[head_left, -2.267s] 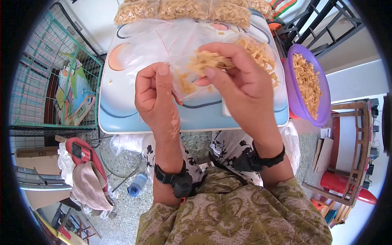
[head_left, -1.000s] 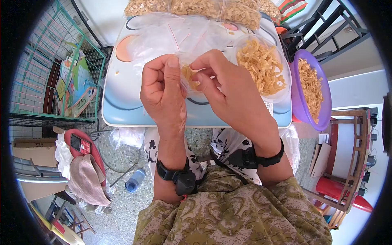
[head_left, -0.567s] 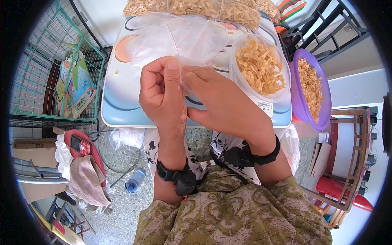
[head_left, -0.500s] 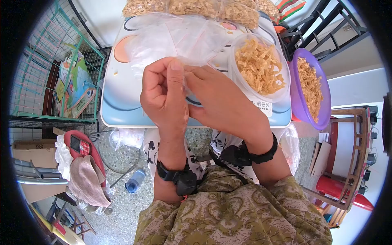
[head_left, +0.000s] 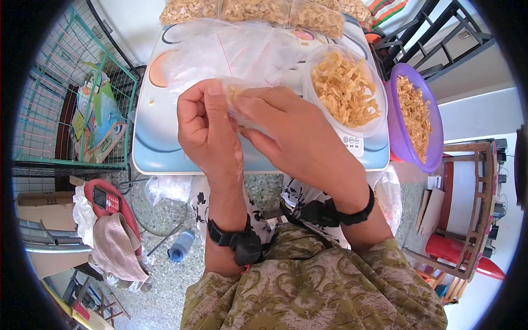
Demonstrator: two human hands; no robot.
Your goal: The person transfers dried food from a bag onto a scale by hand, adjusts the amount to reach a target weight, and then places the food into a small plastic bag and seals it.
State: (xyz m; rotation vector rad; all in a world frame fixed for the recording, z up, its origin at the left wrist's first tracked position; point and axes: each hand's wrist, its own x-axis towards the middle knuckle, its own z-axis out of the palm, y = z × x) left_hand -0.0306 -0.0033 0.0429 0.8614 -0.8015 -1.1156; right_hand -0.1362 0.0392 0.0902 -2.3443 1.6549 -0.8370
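Note:
Just above the front half of the table, my left hand (head_left: 206,124) is closed, its thumb pressed against the fingers on a clear plastic bag (head_left: 237,88). My right hand (head_left: 289,126) pinches the same bag from the other side, its fingers covering most of it. A little pale yellow shows through the plastic between the hands. Behind them clear zip bags with red lines (head_left: 212,52) lie spread on the table. To the right of my right hand, a clear tub (head_left: 383,113) of dried yellowish flakes (head_left: 345,91) sits on a white scale (head_left: 352,144).
Filled bags of flakes (head_left: 256,10) line the table's (head_left: 157,135) back edge. A purple basin (head_left: 395,118) of flakes stands to the right. On the left are a green wire cage (head_left: 132,99) and a red stool (head_left: 129,212) with a phone (head_left: 106,199). A bottle (head_left: 180,246) lies on the floor.
Both hands have shifted slightly left with the bag. My right fingers have moved over it, and more of the plastic and a pale yellow patch now show between the hands.

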